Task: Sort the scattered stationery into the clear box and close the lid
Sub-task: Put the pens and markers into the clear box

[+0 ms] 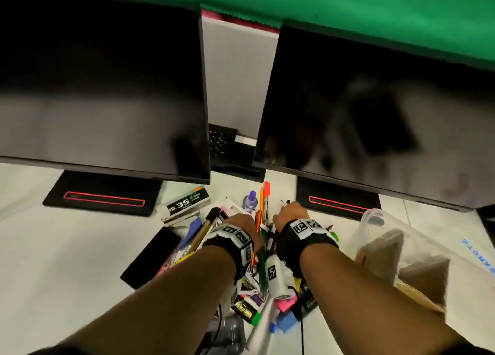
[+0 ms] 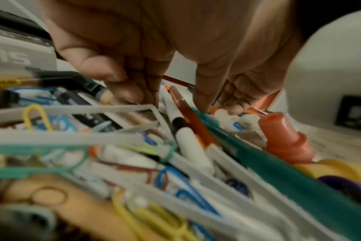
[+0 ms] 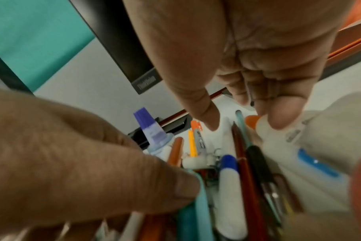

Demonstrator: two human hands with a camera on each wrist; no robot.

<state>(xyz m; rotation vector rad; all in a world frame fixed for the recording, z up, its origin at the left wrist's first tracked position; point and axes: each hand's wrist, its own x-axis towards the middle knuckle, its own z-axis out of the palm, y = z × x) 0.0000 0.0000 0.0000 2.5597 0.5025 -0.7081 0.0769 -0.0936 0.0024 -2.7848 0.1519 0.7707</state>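
1. Nearest the person, at the bottom of the head view, a blue block (image 1: 286,323) and a pink eraser-like piece (image 1: 286,305) lie at the near end of the stationery heap (image 1: 257,279) on the white desk (image 1: 67,247).
2. Both forearms reach forward over the heap, each wrist strapped with a marker-tagged camera band.
3. The left hand (image 1: 242,224) has its fingers curled down into the pens; its fingertips (image 2: 130,93) touch the pile beside a white marker with a black band (image 2: 181,128). Whether it actually grips anything cannot be told.
4. The right hand (image 1: 290,212) is just beside the left, its fingers bent, thumb (image 3: 202,110) and fingers apart; one fingertip (image 3: 278,120) rests on a white bottle with an orange cap (image 3: 299,143). A firm hold is not clear.
5. The clear box (image 1: 417,250) stands open to the right, near the right forearm, brown packets inside.
6. To the left lie a black flat case (image 1: 150,258) and a staples box (image 1: 187,204).
7. Beyond the hands stand a purple-capped glue bottle (image 1: 251,200) and an orange pen (image 1: 266,193).
8. Farthest, two dark monitors (image 1: 101,86) on stands.
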